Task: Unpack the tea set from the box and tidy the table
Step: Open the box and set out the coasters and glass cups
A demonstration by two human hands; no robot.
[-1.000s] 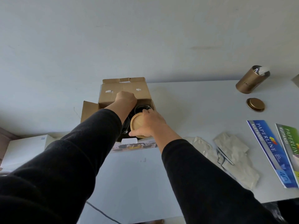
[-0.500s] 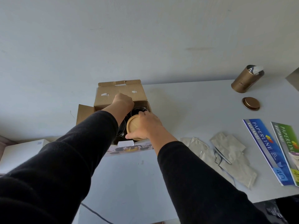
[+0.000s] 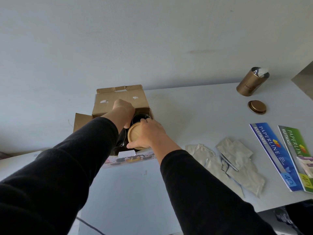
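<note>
An open brown cardboard box [image 3: 118, 100] stands on the white table [image 3: 194, 107], its back flap upright. My right hand [image 3: 149, 134] grips a round wooden lid [image 3: 134, 137] at the box's opening. Behind the lid a dark glass cup [image 3: 140, 117] shows inside the box. My left hand [image 3: 123, 110] reaches down into the box with curled fingers; what it touches is hidden. A clear glass edge [image 3: 124, 139] shows beside the lid.
Several grey foil sachets [image 3: 237, 160] lie to the right of the box. Two Paperline receipt books [image 3: 277, 153] rest near the right edge. A gold tin [image 3: 250, 83] stands open at the back right, with its lid [image 3: 257, 106] lying in front of it.
The view has shifted slightly. Both hands stay at the box, with the right hand still on the wooden lid, which sits a little higher.
</note>
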